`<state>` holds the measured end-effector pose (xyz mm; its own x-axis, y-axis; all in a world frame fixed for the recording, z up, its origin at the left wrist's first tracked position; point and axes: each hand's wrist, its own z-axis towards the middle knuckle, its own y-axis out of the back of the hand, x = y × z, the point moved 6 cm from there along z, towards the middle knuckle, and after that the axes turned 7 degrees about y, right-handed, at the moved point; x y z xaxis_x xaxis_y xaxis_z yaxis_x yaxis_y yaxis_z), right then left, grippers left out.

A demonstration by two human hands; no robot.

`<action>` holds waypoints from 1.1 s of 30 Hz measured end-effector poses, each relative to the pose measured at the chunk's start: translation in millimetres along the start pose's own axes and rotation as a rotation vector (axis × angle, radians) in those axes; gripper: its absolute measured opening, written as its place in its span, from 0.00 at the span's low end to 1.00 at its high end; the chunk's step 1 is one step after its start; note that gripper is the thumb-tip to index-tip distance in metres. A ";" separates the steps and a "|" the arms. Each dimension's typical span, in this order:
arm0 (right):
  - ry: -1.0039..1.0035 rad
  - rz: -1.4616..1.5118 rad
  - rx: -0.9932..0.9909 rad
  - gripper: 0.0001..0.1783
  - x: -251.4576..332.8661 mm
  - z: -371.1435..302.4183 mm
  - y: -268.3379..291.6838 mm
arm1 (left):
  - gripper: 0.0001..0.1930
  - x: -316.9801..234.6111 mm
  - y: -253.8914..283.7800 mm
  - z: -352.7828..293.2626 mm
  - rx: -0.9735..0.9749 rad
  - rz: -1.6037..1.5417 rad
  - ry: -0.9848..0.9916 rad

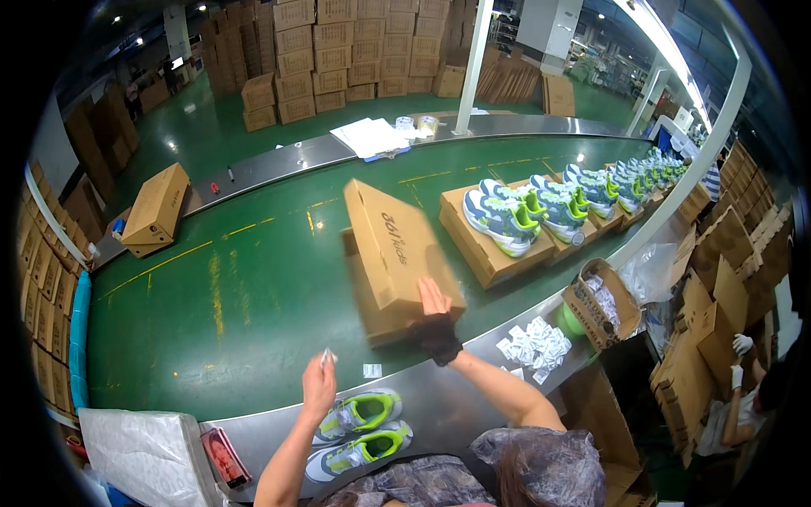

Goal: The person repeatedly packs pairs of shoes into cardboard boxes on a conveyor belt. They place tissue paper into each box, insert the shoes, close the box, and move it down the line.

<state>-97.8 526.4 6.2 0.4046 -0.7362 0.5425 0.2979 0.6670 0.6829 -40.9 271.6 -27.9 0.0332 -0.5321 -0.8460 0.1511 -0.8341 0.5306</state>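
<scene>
A brown cardboard shoebox (372,313) sits on the green conveyor in front of me, slightly blurred, its lid (384,232) tilted over the base. My right hand (435,317), in a dark fingerless glove, has its fingers over the lid's near right edge; the thumb is hidden. Left of the box, my left hand (319,380) is closed in a pinch on a small white packet (328,357). A similar flat white packet (372,370) lies at the belt's near edge. Below my hands, a pair of grey, white and lime sneakers (359,435) rests on the metal ledge.
Sneakers on shoeboxes (486,253) line the belt at right. White packets (536,346) are heaped on the ledge beside an open carton (604,317). Another box (156,207) lies far left. White wrapping sheets (148,456) are near left. A gloved co-worker (735,422) is at right.
</scene>
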 end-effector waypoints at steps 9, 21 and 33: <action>-0.462 0.603 0.262 0.25 -81.8 -41.0 -52.5 | 0.15 34.4 9.8 37.7 0.194 0.572 0.054; -0.139 -0.090 1.107 0.25 14.7 -76.7 -194.4 | 0.14 124.3 236.5 -62.5 -0.550 0.322 0.105; 0.141 0.150 0.463 0.11 5.1 -70.6 -106.4 | 0.16 298.5 409.1 -250.0 -0.796 0.861 0.783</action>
<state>-66.4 459.8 -98.2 0.5357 -0.5919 0.6022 -0.1743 0.6202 0.7648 277.8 -192.1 -76.6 0.8931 -0.3887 -0.2262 0.3038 0.1505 0.9408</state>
